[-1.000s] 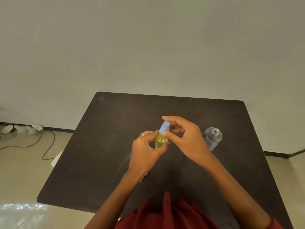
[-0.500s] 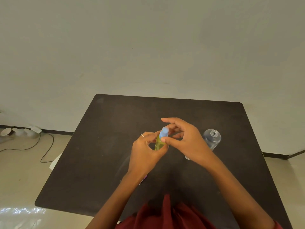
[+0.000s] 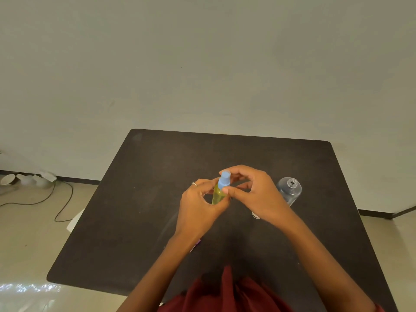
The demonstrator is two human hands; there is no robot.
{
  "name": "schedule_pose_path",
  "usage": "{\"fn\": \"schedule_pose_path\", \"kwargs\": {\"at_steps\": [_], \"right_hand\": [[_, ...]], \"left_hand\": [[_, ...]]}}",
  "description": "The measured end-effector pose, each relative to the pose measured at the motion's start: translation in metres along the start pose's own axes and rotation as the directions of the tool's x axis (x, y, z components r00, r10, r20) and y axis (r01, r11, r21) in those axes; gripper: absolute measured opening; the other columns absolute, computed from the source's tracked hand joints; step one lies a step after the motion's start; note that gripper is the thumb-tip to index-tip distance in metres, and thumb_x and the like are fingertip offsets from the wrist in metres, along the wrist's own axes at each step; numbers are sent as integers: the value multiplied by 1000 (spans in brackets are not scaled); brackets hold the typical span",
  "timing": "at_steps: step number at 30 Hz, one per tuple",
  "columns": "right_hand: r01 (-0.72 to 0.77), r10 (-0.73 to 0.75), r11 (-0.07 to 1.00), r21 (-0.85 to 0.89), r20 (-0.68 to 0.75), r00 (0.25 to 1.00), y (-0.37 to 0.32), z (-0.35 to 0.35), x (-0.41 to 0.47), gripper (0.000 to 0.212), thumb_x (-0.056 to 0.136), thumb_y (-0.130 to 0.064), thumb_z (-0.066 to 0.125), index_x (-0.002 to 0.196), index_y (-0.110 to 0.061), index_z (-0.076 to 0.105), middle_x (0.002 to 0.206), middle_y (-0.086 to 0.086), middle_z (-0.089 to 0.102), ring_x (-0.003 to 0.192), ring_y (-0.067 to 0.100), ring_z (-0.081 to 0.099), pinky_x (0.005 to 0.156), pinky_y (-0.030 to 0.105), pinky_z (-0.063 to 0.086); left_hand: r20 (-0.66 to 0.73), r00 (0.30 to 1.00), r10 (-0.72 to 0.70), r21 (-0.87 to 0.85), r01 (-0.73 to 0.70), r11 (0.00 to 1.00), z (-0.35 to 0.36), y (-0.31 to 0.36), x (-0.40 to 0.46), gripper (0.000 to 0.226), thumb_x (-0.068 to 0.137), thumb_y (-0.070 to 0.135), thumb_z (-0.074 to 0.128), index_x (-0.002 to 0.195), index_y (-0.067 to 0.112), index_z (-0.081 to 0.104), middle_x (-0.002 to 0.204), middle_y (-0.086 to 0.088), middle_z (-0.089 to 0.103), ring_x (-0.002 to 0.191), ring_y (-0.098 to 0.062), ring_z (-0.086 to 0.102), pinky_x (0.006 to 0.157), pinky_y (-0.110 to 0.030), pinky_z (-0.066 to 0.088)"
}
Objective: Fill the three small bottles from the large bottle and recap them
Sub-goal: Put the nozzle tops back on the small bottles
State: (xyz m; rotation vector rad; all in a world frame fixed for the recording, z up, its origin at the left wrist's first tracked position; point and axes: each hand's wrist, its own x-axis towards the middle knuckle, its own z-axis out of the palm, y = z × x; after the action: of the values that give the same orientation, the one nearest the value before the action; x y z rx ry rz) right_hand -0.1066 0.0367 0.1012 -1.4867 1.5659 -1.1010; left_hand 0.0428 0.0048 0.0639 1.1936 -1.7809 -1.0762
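Note:
A small bottle [image 3: 218, 194] with yellow liquid is held upright above the middle of the dark table [image 3: 146, 199]. My left hand [image 3: 200, 208] grips its body. My right hand [image 3: 254, 194] pinches the light blue cap [image 3: 224, 180] on its top between thumb and fingers. The large clear bottle [image 3: 289, 190] stands uncapped on the table just right of my right hand. A small clear piece [image 3: 256, 215] shows under my right wrist. A purple edge [image 3: 195, 245] peeks out beneath my left forearm; I cannot tell what it is.
The table's far edge runs close to a plain wall. On the floor at the left lie a cable [image 3: 60, 199] and some white items [image 3: 24, 179]. A red garment [image 3: 225, 291] shows at the near table edge.
My right hand's fingers have shifted around the blue cap while my left hand kept hold of the bottle. The bottle stays in nearly the same spot.

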Motion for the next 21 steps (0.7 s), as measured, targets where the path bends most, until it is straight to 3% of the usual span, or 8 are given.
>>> {"fn": "schedule_pose_path", "kwargs": {"at_steps": [5, 10, 13, 16, 21], "right_hand": [[-7, 10, 1000, 30, -105, 994, 2, 6, 0, 24, 72, -17, 80, 90, -19, 64, 87, -9, 66, 84, 10, 61, 73, 35, 55], [-6, 8, 999, 37, -54, 999, 4, 2, -1, 37, 73, -20, 79, 105, -29, 63, 102, -14, 64, 94, 5, 60, 76, 25, 54], [-27, 30, 996, 85, -26, 999, 3, -1, -1, 32, 79, -14, 73, 108, -27, 67, 103, -12, 68, 99, 9, 61, 82, 37, 55], [-50, 57, 994, 99, -66, 996, 3, 0, -1, 26, 77, -16, 75, 101, -26, 70, 97, -11, 69, 95, 10, 61, 81, 41, 54], [-57, 69, 992, 114, -109, 992, 5, 6, -1, 28, 71, -20, 81, 92, -24, 64, 92, -9, 66, 88, 8, 59, 66, 18, 48]], "left_hand": [[8, 1000, 6, 9, -6, 1000, 1, 1, -2, 28, 71, 47, 61, 97, 44, 71, 87, 15, 69, 88, 1, 63, 72, -25, 54], [12, 1000, -6, -3, 6, 1000, 0, 3, 0, 35, 69, 48, 60, 100, 39, 72, 87, 13, 68, 87, 0, 63, 72, -29, 56], [6, 1000, 6, -32, -5, 999, 0, 3, 1, 36, 71, 49, 64, 101, 32, 74, 88, 10, 70, 87, -4, 65, 75, -36, 57], [-1, 1000, 9, -39, -9, 999, 1, 4, 1, 27, 71, 49, 65, 97, 43, 71, 88, 10, 70, 87, -3, 65, 73, -35, 57], [23, 1000, 14, -25, -13, 1000, 2, 5, 0, 21, 71, 45, 62, 88, 55, 67, 84, 15, 68, 85, -3, 64, 65, -29, 54]]}}
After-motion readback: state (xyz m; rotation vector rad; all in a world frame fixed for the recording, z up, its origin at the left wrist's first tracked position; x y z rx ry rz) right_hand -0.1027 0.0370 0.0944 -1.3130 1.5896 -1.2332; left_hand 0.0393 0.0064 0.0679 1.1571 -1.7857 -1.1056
